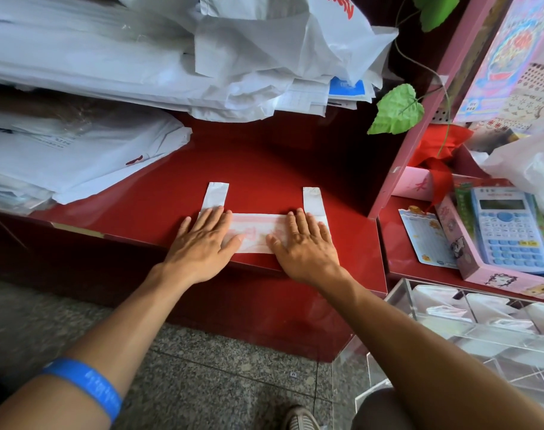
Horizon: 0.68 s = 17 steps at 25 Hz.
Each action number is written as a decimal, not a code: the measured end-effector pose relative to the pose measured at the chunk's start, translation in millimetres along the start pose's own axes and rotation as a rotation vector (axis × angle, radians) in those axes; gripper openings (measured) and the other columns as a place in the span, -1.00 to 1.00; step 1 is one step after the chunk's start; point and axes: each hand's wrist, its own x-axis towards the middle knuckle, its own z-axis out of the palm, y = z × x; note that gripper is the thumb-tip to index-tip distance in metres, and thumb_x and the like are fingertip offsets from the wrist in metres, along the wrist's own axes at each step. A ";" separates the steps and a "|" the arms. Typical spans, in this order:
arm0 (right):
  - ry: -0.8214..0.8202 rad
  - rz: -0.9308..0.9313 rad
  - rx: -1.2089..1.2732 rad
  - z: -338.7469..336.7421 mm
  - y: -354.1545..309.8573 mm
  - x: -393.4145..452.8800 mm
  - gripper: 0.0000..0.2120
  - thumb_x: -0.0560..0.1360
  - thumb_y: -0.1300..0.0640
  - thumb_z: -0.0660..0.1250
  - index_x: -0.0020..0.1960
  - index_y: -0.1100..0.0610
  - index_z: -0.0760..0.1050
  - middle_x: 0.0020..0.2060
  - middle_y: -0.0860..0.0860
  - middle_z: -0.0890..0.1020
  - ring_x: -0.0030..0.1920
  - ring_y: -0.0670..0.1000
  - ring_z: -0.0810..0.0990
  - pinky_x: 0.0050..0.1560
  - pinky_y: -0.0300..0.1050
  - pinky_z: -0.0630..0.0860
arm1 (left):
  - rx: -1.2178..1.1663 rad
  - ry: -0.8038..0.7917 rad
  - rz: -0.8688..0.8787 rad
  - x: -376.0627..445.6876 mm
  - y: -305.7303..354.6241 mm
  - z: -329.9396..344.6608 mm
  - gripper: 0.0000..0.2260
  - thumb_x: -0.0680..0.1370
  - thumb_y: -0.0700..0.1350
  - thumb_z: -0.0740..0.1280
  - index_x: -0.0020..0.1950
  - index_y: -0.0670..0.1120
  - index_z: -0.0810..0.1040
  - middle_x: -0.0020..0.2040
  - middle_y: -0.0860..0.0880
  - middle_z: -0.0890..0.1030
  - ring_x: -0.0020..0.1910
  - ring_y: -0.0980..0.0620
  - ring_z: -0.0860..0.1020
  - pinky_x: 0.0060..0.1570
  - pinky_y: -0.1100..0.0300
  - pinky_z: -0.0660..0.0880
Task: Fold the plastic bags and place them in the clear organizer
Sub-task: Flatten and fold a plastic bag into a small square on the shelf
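While both palms lie flat with straight fingers, the left hand [204, 242] and right hand [305, 243] press a folded plastic bag [254, 232] against the red counter [264, 169], gripping nothing. The bag sits between and under them as a narrow band, its two handles [215, 195] poking out beyond the fingertips. This looks like the creasing stage; next, I'd guess, the handles get tucked and the band folded smaller. The clear organizer [469, 333] waits low, beside the right forearm, some folded bags apparently inside. A heap of unfolded bags [171, 57] lies beyond the hands, a calculator [509, 228] well off to the right, speckled stone floor [202, 383] below.
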 end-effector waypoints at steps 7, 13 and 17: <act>-0.046 0.018 -0.051 -7.0 22.5 -10.6 -0.12 0.54 -0.43 -0.17 0.60 0.15 -0.25 0.59 0.08 -0.21 0.58 0.04 -0.26 0.56 0.02 -0.27 | -0.058 -0.005 0.030 -16.9 -20.6 -4.2 -0.05 0.35 0.54 -0.23 0.63 0.03 -0.15 0.61 0.11 -0.17 0.57 0.18 -0.20 0.53 0.05 -0.22; -0.106 -0.154 -0.052 -13.2 49.7 -31.8 0.20 0.22 -0.67 -0.06 0.61 0.05 -0.25 0.59 -0.01 -0.23 0.58 -0.02 -0.26 0.55 0.03 -0.31 | -0.224 0.171 0.191 -34.0 -50.2 -4.3 -0.22 0.40 0.18 0.47 0.55 0.01 0.29 0.55 0.08 0.26 0.53 0.09 0.21 0.48 0.24 0.05; 0.045 -0.245 -0.050 -17.0 66.3 -40.2 0.12 0.20 -0.59 0.05 0.60 0.00 0.04 0.56 -0.07 0.18 0.50 0.05 0.18 0.48 0.03 0.11 | -0.370 0.318 0.177 -37.5 -59.6 -5.6 -0.52 0.37 -0.34 0.52 0.25 -0.01 0.63 0.26 0.05 0.60 0.31 0.04 0.51 0.33 0.24 0.32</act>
